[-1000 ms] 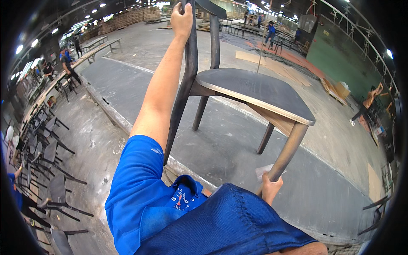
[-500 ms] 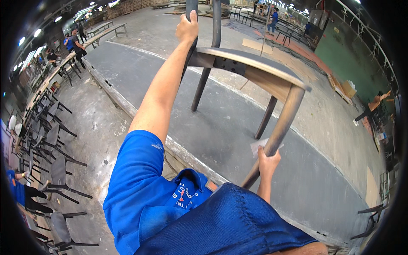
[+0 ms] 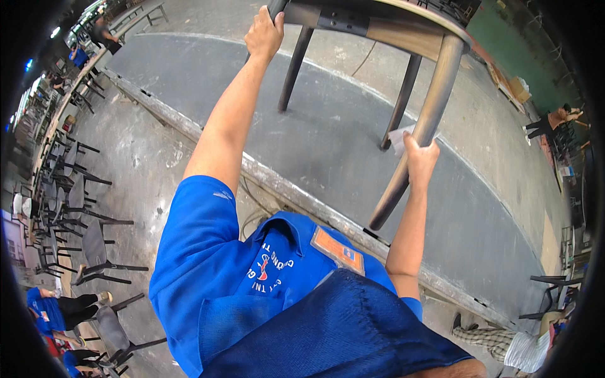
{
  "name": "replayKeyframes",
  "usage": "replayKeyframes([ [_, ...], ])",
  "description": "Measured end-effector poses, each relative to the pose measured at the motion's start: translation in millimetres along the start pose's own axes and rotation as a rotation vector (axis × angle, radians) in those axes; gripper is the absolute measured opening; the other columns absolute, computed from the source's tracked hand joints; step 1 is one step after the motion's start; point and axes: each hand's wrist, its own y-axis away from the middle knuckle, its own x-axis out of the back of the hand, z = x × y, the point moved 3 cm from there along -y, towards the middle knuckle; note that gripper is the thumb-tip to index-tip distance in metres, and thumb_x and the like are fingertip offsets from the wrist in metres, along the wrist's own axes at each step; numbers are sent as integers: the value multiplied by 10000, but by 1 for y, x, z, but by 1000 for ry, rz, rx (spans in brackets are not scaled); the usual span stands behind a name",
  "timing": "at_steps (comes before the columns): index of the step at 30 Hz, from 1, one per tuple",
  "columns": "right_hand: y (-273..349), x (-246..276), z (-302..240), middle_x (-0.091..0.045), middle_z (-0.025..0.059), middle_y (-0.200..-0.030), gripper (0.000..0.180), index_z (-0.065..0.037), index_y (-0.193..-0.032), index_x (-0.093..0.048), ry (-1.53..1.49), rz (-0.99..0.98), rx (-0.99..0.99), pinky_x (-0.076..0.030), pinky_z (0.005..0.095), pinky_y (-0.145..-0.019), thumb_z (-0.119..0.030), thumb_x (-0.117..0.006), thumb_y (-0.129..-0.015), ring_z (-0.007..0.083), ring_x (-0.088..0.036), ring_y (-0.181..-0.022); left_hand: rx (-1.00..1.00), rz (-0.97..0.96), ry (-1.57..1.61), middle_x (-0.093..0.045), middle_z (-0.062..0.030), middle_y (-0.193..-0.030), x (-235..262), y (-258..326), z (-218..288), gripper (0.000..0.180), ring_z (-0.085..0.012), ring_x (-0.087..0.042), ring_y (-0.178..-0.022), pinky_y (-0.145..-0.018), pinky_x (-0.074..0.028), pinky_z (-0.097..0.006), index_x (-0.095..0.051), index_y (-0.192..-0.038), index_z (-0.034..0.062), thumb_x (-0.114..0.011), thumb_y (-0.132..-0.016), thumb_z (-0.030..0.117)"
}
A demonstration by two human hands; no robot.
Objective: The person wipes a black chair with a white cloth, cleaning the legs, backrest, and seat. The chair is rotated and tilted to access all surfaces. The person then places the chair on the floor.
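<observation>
currently the chair (image 3: 378,25) is lifted clear of the grey platform (image 3: 328,126). left hand (image 3: 265,34) clamps its dark upper frame; right hand (image 3: 421,157), with a white cloth (image 3: 398,138), clamps one front leg (image 3: 416,135). setting down remains.

Left hand (image 3: 265,34), right hand (image 3: 419,157) gripping wooden chair (image 3: 403,28) (raised overhead)

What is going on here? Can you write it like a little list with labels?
Place: big workshop hall with a concrete floor and a grey mat
Left hand: raised high, gripping a dark upright part of the chair
Right hand: wrapped around one chair leg, with a white cloth pressed against it
Chair: wooden, lifted and tilted, seen from underneath
Clothing: blue shirt
Nearby: rows of dark chairs at the left; other people at the edges
</observation>
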Motion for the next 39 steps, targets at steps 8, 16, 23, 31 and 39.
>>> replayKeyframes([
  [8, -38, -8, -1, -606, 87, -724, 299, 58, -832, -625, 74, 25, -35, -449, 308, -633, -215, -678, -719, 149, -553, -665, -41, -11, -70, -599, -146, -982, 1, 53, -36, 544, -350, -620, -842, -673, -506, -463, -396, -1261, 99, -561, -844, 408],
  [16, -90, -16, -3, -601, 102, -771, 402, 90, -888, -626, 90, 39, -60, -442, 302, -623, -256, -717, -705, 173, -558, -667, 28, -140, -68, -603, -130, -1011, 13, 123, -106, 572, -340, -622, -862, -697, -506, -448, -406, -1254, 130, -640, -794, 378],
  [23, -136, -20, 3, -594, 96, -795, 483, 93, -931, -612, 128, 24, -94, -444, 305, -595, -298, -744, -680, 170, -556, -659, 103, -263, -32, -608, -125, -987, 31, 164, -157, 550, -315, -625, -862, -703, -513, -421, -451, -1191, 102, -676, -769, 375],
  [31, -160, -9, 11, -580, 78, -794, 398, 34, -887, -674, 221, -39, -173, -433, 301, -609, -341, -681, -755, 148, -516, -660, 110, -229, 218, -581, -114, -1016, 44, 196, -183, 492, -290, -596, -885, -692, -510, -377, -448, -1205, 86, -646, -813, 308],
  [39, -150, -14, -7, -577, 73, -771, 421, 50, -939, -644, 225, 3, -212, -451, 291, -621, -332, -662, -764, 170, -547, -664, 485, -113, 251, -598, -68, -980, 60, 321, -333, 168, -272, -594, -887, -739, -496, -373, -618, -977, 129, -580, -819, 86],
])
